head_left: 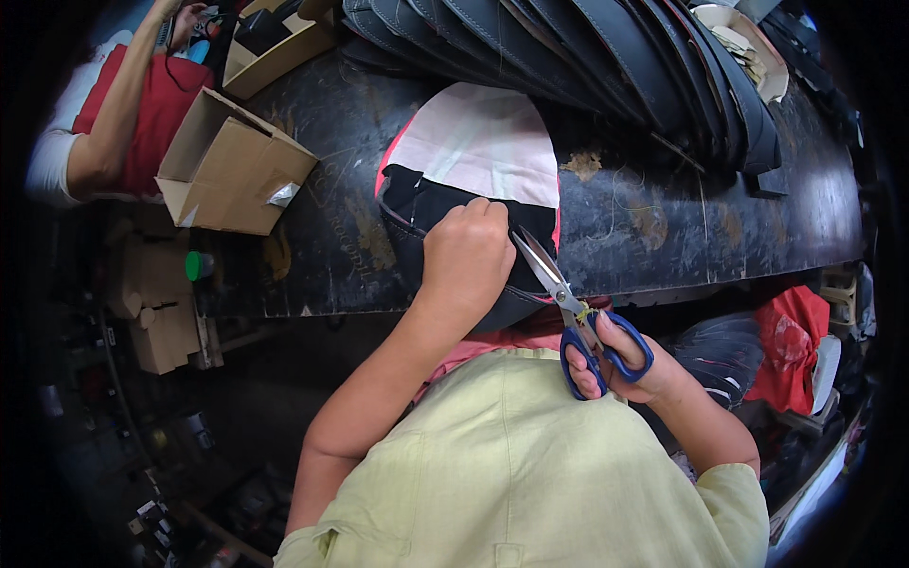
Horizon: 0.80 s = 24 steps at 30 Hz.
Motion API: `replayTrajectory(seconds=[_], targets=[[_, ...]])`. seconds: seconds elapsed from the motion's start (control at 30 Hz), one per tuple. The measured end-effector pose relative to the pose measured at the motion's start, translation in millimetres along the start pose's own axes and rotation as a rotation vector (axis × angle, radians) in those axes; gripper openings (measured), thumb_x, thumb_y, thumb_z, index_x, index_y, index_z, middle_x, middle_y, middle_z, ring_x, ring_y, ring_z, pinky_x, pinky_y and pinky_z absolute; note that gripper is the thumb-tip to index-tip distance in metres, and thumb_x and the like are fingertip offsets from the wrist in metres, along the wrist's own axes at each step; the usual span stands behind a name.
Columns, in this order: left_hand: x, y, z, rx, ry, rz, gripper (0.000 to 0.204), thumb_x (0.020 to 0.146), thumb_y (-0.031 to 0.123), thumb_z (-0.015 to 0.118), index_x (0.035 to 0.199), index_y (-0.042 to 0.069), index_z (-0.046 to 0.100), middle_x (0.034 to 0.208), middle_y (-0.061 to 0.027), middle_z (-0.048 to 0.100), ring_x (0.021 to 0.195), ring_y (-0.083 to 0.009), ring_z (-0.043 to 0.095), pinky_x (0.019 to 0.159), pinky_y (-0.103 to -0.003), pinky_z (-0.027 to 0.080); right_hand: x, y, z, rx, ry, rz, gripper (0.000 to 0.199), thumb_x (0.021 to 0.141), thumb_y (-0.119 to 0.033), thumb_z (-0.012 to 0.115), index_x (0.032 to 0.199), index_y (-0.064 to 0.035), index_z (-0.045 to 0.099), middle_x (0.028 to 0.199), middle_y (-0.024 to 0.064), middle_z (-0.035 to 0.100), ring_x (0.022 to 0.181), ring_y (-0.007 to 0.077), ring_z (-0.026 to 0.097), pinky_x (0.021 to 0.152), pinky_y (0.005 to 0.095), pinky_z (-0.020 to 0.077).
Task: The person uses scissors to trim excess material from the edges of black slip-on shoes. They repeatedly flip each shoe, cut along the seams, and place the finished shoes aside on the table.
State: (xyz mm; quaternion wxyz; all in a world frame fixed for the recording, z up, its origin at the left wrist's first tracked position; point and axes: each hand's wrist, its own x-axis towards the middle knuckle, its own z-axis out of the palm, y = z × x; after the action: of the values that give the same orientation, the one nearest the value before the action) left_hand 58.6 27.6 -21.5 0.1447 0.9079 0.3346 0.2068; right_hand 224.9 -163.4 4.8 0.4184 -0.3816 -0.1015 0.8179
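A rounded stitched piece (pixel 473 142) with a pale pink-white lining, a red edge and black fabric lies at the table's front edge, partly over my lap. My left hand (pixel 466 251) is closed, its fingers pinching the black fabric near the middle of the piece; the exact hold is hidden under the knuckles. In my right hand (pixel 630 355) are scissors (pixel 543 265) with blue handles, thumb and fingers through the loops. Their blades look nearly closed and point up and left, tips beside my left hand at the black fabric. A bit of yellow-green thread hangs at the scissors' pivot.
Many similar black stitched pieces (pixel 568 47) stand in a fanned row at the back of the dark worn table (pixel 644 237). Cardboard boxes (pixel 237 175) and a green-capped container (pixel 196 266) sit at left, near another person's arm (pixel 118 114). A red bag (pixel 791 346) lies at right.
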Motion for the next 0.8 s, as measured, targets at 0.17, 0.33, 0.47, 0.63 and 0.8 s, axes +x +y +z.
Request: replayTrajectory(seconds=[0.17,0.33,0.47,0.63,0.8], targets=[[0,2,-1,-0.037,0.01,-0.012,0.009,0.08,0.004,0.07,0.085,0.002,0.063,0.083,-0.0144,0.065,0.075,-0.0363,0.067,0.067,-0.046,0.054,4,-5,-6,-0.004,-0.017,0.018,0.056,0.111,-0.056,0.04,0.09,-0.0078,0.058,0.069,0.0035,0.056,0.064,0.0142,0.053,0.063,0.0275,0.0425],[-2,0,-5,-0.07,-0.015,-0.027,0.01,0.08,0.004,0.07,0.086,0.002,0.062,0.084,-0.0146,0.065,0.074,-0.0366,0.067,0.067,-0.046,0.053,9,-8,-3,0.031,0.013,0.025,0.055,0.11,-0.056,0.042,0.09,-0.0074,0.059,0.07,0.0034,0.056,0.064,0.0135,0.052,0.062,0.0272,0.0425],[-2,0,-5,-0.069,-0.017,-0.027,0.01,0.08,0.003,0.07,0.086,0.002,0.062,0.084,-0.0145,0.065,0.074,-0.0365,0.067,0.066,-0.046,0.053,11,-7,1,-0.007,0.064,0.0,0.053,0.109,-0.056,0.047,0.09,-0.0072,0.059,0.071,0.0026,0.056,0.061,0.0122,0.053,0.059,0.0261,0.0441],[-2,-2,-6,-0.044,-0.034,-0.003,0.013,0.082,0.006,0.071,0.086,0.002,0.059,0.083,-0.0146,0.063,0.074,-0.0347,0.068,0.067,-0.044,0.055,13,-7,5,-0.116,0.193,0.027,0.052,0.106,-0.056,0.054,0.09,-0.0069,0.06,0.07,0.0012,0.058,0.057,0.01,0.056,0.055,0.024,0.0469],[0,-1,-8,-0.093,-0.024,-0.055,0.012,0.081,0.006,0.072,0.087,0.002,0.063,0.085,-0.0141,0.065,0.075,-0.0353,0.068,0.068,-0.044,0.055,11,-6,10,-0.168,0.221,0.01,0.051,0.107,-0.054,0.051,0.087,-0.0077,0.058,0.067,0.0005,0.055,0.056,0.0095,0.052,0.053,0.0236,0.0415]])
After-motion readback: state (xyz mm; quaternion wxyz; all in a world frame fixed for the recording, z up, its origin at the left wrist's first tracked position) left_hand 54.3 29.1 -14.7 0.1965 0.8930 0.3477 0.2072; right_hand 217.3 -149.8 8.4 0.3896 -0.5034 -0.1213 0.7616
